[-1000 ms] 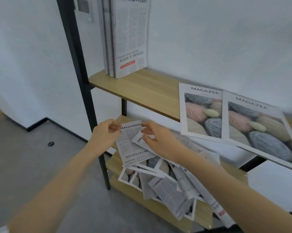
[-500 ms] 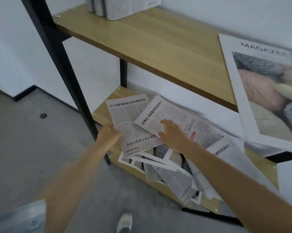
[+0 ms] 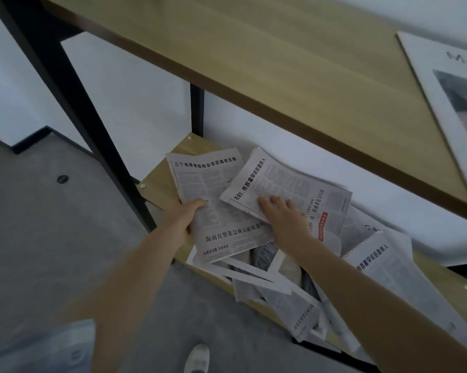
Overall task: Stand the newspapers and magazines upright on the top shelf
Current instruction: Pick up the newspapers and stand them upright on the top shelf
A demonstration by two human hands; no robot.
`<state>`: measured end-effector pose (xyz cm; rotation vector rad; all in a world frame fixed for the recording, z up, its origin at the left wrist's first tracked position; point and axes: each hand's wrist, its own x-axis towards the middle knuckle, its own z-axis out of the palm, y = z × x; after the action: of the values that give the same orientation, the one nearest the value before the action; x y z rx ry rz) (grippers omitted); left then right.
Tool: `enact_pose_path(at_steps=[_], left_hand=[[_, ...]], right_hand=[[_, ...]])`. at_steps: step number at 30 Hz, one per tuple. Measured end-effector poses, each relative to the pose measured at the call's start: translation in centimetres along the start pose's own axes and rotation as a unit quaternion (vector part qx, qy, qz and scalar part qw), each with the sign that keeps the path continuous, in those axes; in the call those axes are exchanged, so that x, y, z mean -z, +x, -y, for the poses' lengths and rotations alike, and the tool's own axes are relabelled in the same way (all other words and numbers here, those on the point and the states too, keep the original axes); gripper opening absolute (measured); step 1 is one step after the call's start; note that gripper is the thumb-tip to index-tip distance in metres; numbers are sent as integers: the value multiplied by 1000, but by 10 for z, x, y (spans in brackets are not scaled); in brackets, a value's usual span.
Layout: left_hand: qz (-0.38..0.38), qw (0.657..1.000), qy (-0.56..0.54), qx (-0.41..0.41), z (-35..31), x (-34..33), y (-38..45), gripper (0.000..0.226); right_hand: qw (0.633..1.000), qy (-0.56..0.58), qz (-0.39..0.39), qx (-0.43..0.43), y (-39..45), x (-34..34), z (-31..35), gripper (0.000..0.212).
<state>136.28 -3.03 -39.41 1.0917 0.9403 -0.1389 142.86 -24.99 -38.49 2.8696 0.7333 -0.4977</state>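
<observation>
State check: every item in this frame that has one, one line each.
Left hand: grips the left edge of the left folded newspaper.
Right hand: fingers flat on the right folded newspaper.
Left folded newspaper: flat on the pile.
Right folded newspaper: flat, overlapping the left one.
Loose pile of papers and magazines: jumbled on the lower wooden shelf.
White-bordered magazine: flat on the upper wooden shelf.
</observation>
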Motion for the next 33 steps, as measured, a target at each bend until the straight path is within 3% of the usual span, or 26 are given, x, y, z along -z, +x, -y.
enact_pose_path(at_steps=[7, 13, 18, 27, 33], left_hand=[[30, 996, -81, -33, 7, -2, -29, 37], [37, 990, -110, -79, 3, 9, -104, 34], [14, 984, -123, -127, 5, 37, -182, 33], [-39, 946, -88, -308, -11, 73, -330, 28], [-30, 899, -45, -435, -43, 80, -411, 27]], right_hand=[[994, 60, -89, 35, -22, 33, 0, 61], [983, 98, -136, 72, -91, 77, 29, 62], [968, 196, -138, 76, -159, 105, 62, 72], [892, 386, -200, 121, -266, 177, 87, 55], [833, 460, -263, 160, -310, 230, 87, 55]])
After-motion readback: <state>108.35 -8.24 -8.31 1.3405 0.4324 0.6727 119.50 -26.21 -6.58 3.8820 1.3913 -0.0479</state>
